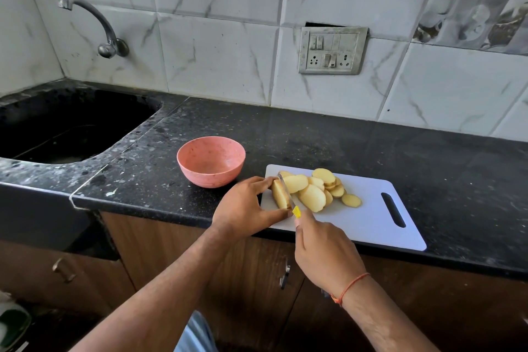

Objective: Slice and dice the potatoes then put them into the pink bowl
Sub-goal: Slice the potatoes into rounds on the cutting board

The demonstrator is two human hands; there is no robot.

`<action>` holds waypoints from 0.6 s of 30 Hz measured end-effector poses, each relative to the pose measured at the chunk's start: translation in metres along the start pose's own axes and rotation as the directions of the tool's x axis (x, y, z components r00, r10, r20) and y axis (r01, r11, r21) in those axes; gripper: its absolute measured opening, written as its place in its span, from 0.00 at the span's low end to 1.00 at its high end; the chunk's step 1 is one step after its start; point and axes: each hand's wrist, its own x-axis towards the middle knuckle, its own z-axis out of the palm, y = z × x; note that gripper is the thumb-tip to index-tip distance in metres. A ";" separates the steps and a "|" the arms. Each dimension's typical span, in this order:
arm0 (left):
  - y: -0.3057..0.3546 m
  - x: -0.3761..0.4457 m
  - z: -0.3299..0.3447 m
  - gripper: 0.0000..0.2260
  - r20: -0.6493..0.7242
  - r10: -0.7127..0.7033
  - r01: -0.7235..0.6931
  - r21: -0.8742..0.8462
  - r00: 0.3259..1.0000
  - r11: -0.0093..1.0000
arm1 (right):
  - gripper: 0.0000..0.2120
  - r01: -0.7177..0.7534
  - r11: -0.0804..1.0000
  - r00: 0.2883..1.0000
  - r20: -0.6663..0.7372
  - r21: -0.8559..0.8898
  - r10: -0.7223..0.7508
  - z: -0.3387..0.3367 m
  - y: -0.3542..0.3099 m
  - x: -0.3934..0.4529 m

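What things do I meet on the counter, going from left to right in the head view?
Sink → pink bowl → left hand holding the potato end piece → knife → pile of potato slices → handle slot of the cutting board.

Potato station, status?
Left hand grips potato end piece on cutting board. Right hand holds knife, blade at the piece. Slices piled beside; pink bowl empty. Nothing blocking.
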 end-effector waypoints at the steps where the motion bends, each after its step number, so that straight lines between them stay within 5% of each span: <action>1: 0.000 0.000 0.000 0.38 -0.002 0.004 -0.004 -0.001 1.000 1.000 | 0.11 0.003 1.000 1.000 -0.004 -0.006 -0.003 0.000 0.000 0.001; 18: 0.001 -0.003 0.002 0.39 -0.023 0.029 -0.028 0.031 0.999 0.999 | 0.11 0.013 1.000 0.999 0.040 -0.015 -0.013 -0.003 0.000 0.005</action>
